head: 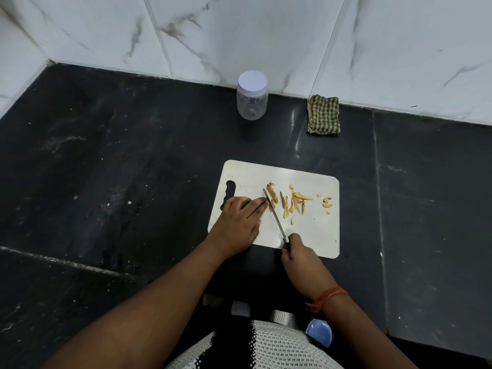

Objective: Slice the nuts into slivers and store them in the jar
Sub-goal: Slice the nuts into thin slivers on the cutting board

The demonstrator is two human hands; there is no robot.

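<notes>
On a dark worktop (pixel 133 169), a white cutting board (pixel 314 235) lies near the person, where both hands reach it easily. The left hand (pixel 237 222) lies flat on the board, its straight fingers pinning a nut (pixel 269 202) steady beside the blade, while the right hand (pixel 299 253) has its grip wrapped round the handle of a small knife (pixel 275 218). Cut slivers (pixel 295 201) lie scattered right of the blade, out of the way, and the jar (pixel 252 95) (lid on, apparently empty) waits at the far wall beside a folded checked cloth (pixel 323 114).

Blk counter (pixel 133 169), wht board (pixel 314 230), grn-check cloth (pixel 323 114), tan slivers (pixel 292 201).
</notes>
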